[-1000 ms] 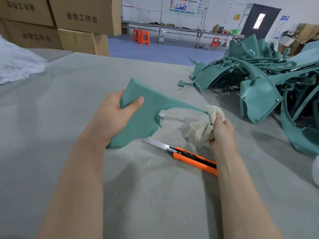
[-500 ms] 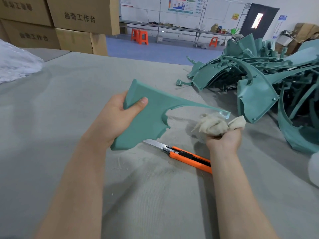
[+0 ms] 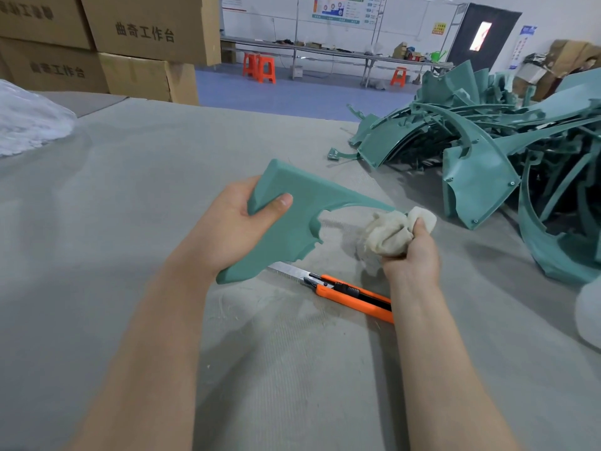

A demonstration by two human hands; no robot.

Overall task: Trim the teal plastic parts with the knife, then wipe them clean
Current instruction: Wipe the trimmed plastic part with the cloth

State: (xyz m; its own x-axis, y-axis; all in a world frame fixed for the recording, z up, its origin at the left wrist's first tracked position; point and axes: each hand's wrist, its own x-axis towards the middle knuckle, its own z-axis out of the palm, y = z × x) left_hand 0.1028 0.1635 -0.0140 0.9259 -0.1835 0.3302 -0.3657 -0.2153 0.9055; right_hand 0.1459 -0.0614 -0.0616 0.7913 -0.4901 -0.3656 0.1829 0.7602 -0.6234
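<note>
Above the knife, left hand grips the teal part; right hand clenches a rag against its tip.

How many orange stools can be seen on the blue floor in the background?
3: two orange stools side by side, overlapping, left of the long bench's near leg, and one further right under the bench. The teal pile may hide others.
</note>
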